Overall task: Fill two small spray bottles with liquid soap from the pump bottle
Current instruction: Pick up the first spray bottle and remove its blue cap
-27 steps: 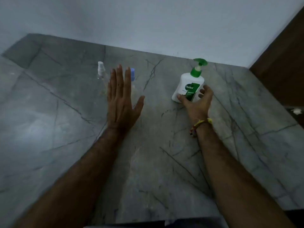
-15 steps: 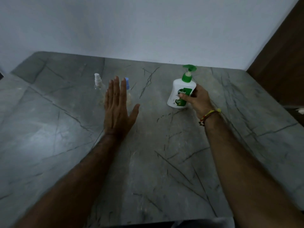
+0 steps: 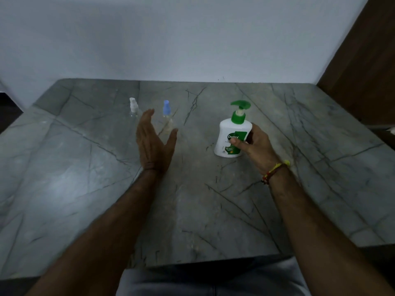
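Two hands: R hand [image 3: 255, 146] grips pump bottle [image 3: 232, 137]; L hand [image 3: 154, 142] spread wide nr blue-cap sprayer [image 3: 167, 117], seemingly not touching.

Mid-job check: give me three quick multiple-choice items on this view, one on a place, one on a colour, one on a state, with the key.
1. The pump bottle stands where, relative to the two spray bottles?
A. to their right
B. between them
C. to their left

2. The cap of the spray bottle nearer the pump bottle is:
A. red
B. blue
C. black

3. The right hand is:
A. flat on the table
B. out of view
C. gripping the pump bottle

Key: 1 A, it stands right of both. 2 B, the other spray bottle has a white cap. 3 C, thumb and fingers wrap the pump bottle.
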